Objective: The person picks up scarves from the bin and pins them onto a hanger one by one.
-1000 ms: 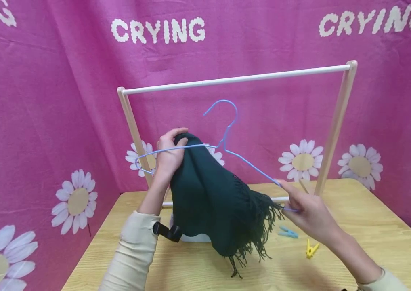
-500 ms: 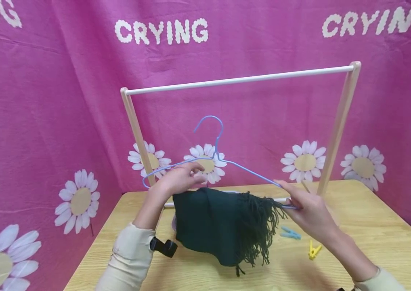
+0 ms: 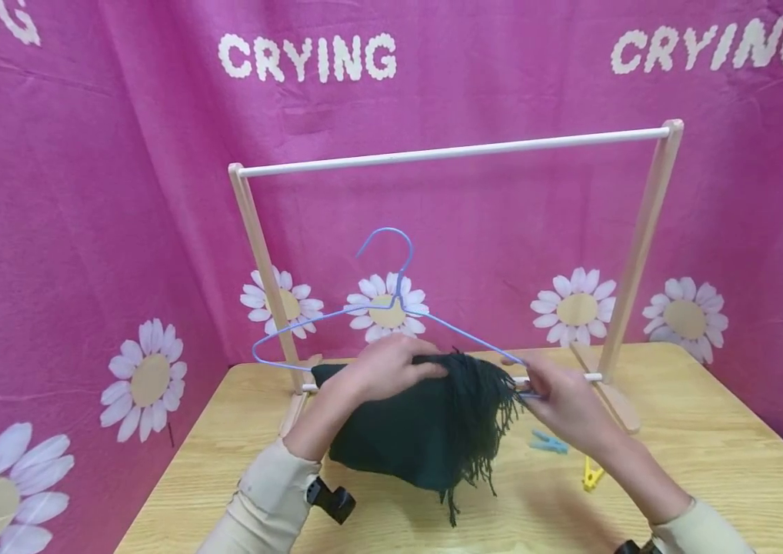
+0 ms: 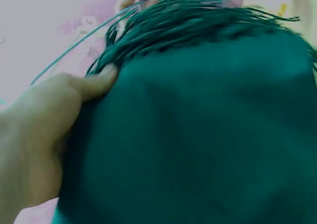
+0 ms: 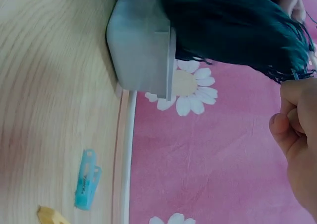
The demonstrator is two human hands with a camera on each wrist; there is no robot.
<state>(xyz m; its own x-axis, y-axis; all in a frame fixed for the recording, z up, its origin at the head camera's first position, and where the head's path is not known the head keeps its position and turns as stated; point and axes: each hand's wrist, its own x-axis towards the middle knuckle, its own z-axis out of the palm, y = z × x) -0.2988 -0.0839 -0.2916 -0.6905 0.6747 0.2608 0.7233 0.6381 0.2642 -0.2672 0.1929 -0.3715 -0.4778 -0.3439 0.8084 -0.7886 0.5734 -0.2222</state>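
Note:
A dark green scarf (image 3: 391, 442) with a fringed end hangs folded over the bottom bar of a blue wire hanger (image 3: 464, 331). My left hand (image 3: 391, 369) holds the scarf's top fold near the fringe; in the left wrist view its thumb (image 4: 96, 85) lies on the cloth and the other fingers are hidden. My right hand (image 3: 564, 396) grips the hanger's right corner, its fingers curled in the right wrist view, just beside the fringe (image 5: 292, 60). The hanger's hook stands upright, below the rack's rail and apart from it.
A wooden rack (image 3: 644, 246) with a white top rail (image 3: 454, 154) stands behind the hands. On the table (image 3: 184, 492) at the right lie a blue clothespin (image 3: 548, 442) and a yellow clothespin (image 3: 592, 473). A grey bin (image 5: 141, 50) sits under the scarf.
The scarf has come down from raised in my left hand to folded over the hanger's bar. My left hand has moved right to the fringe; the hanger has lowered and shifted left.

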